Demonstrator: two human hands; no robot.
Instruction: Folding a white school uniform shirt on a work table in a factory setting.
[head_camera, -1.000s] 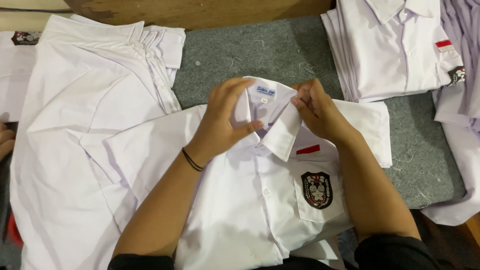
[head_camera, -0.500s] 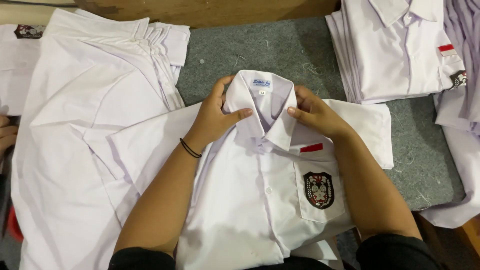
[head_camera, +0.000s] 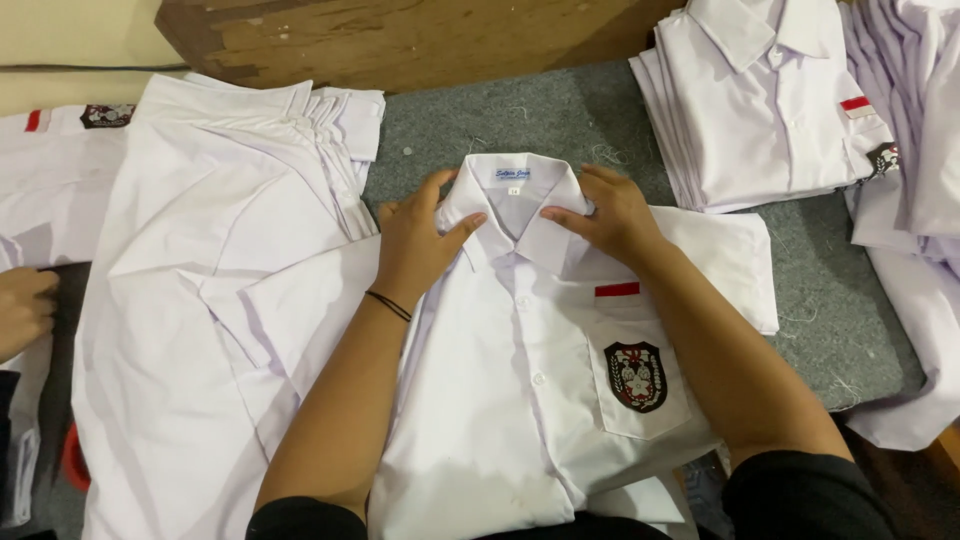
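Grey felt tabletop (head_camera: 500, 120), items left to right: another person's hand (head_camera: 22, 308) at the edge; a stack of white shirts (head_camera: 200, 300); our left hand (head_camera: 415, 245), fingers spread flat on the collar (head_camera: 515, 200) of a buttoned white shirt (head_camera: 520, 400) lying face up before us; our right hand (head_camera: 610, 215), likewise flat on the collar; folded white shirts (head_camera: 760, 110) far right.
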